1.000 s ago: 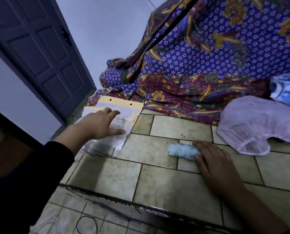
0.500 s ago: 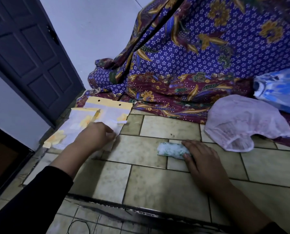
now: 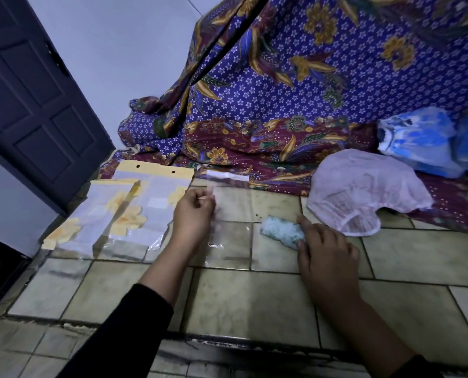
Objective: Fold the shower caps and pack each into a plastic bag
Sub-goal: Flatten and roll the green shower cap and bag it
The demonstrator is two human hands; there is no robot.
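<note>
**A:** ok so a second ago the left hand [image 3: 193, 214] was flat on the pile of flower-printed, yellow-topped plastic bags [image 3: 124, 214]. Now it's pinching one clear plastic bag with a white strip [image 3: 228, 214] by its edge, and it's dragged it over the tiled floor [image 3: 254, 301], right beside the cap.

**B:** so folding's done, stuffing next?

**A:** looks like it. The right hand [image 3: 328, 257] lies fingers-flat over the end of the rolled white-and-green shower cap [image 3: 279, 231], pinning it to the floor.

**B:** count?

**A:** one rolled, one loose pink shower cap [image 3: 363, 195], two crumpled blue shower caps [image 3: 418, 140] (I think), one bag out. Pile's too layered to count.
</note>
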